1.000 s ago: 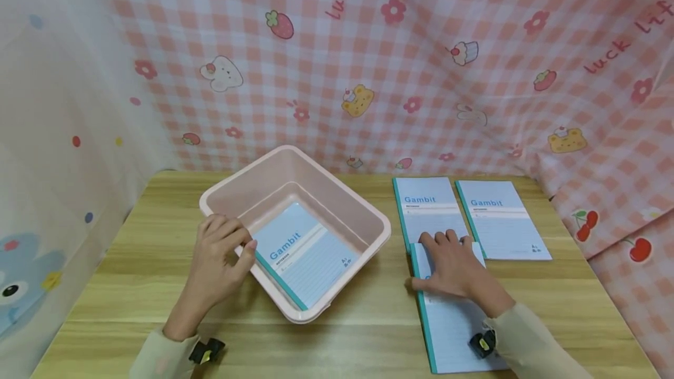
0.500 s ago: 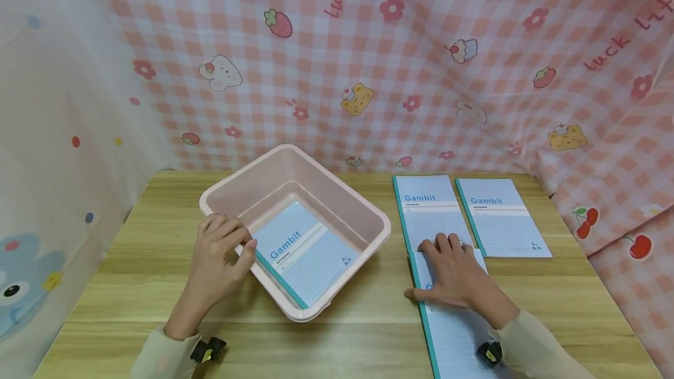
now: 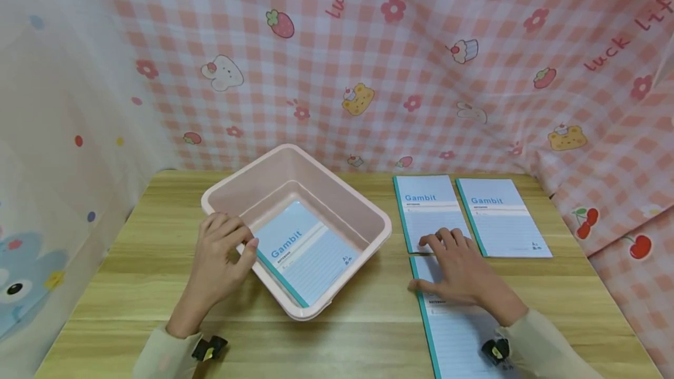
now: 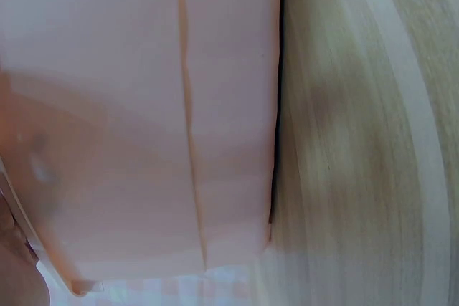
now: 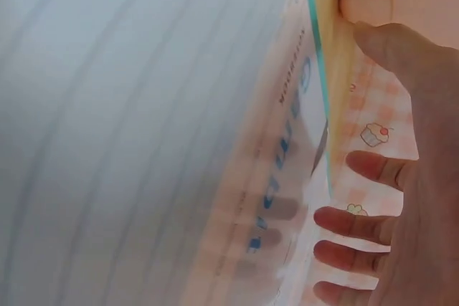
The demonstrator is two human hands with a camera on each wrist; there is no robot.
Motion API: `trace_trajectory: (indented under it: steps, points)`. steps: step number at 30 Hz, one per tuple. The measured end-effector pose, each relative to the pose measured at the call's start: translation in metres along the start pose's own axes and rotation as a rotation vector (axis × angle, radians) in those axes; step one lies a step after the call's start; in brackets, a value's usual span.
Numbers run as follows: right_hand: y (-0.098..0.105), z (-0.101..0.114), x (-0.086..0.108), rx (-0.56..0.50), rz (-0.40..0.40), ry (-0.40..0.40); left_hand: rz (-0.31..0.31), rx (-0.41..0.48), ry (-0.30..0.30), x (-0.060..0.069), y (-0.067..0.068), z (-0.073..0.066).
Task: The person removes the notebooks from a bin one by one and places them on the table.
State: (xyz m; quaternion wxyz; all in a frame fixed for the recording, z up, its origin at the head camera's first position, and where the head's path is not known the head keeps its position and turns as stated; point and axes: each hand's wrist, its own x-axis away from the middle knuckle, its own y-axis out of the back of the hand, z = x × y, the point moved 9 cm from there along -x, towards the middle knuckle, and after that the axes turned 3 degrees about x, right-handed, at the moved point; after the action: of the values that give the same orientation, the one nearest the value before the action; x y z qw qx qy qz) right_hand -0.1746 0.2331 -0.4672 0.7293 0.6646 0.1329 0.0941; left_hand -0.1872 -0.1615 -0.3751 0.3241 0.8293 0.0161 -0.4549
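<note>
My left hand [image 3: 221, 256] grips the near left rim of a pink plastic basin [image 3: 363, 209]; the fingers curl at the rim. Inside the basin lies a notebook [image 3: 310, 256] with a blue-white cover and green spine. My right hand [image 3: 463, 274] is spread over a front notebook [image 3: 453, 332] on the table. In the right wrist view its fingertips [image 5: 333, 216] stand apart from the notebook's cover [image 5: 143, 141]. The front notebook's lower edge runs out of the head view. Just behind it lies another notebook [image 3: 429, 209], partly covered by my right fingers.
A further notebook [image 3: 502, 221] lies at the back right of the wooden table [image 3: 363, 338]. A pink checked cloth [image 3: 316, 75] hangs behind the table, with a pale printed cloth [image 3: 68, 180] at the left. Each wrist wears a small black camera.
The front notebook has slid toward me, off the one behind it, which it overlapped before. My right hand moved slightly toward me and came off it. The left hand and basin stay put.
</note>
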Motion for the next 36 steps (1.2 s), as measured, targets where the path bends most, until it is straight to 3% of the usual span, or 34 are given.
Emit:
trace_trajectory:
  steps: [9, 15, 19, 27, 36]
  points:
    - [0.008, 0.001, -0.01, -0.041, -0.043, 0.053, -0.002, -0.004, 0.004, 0.002, 0.001, 0.0]
    - [0.024, 0.0, -0.021, -0.08, -0.025, 0.037, -0.012, 0.003, -0.022, 0.0, 0.0, -0.001]
    - [0.039, -0.003, -0.029, -0.108, -0.021, 0.016, -0.017, 0.006, -0.033, -0.001, -0.001, -0.002]
    - [0.077, 0.0, -0.053, -0.139, -0.086, 0.027, -0.018, 0.01, -0.025, -0.002, -0.002, -0.003]
    - [0.112, 0.023, -0.083, -0.145, -0.136, 0.079, -0.015, 0.001, -0.015, -0.001, 0.0, -0.002]
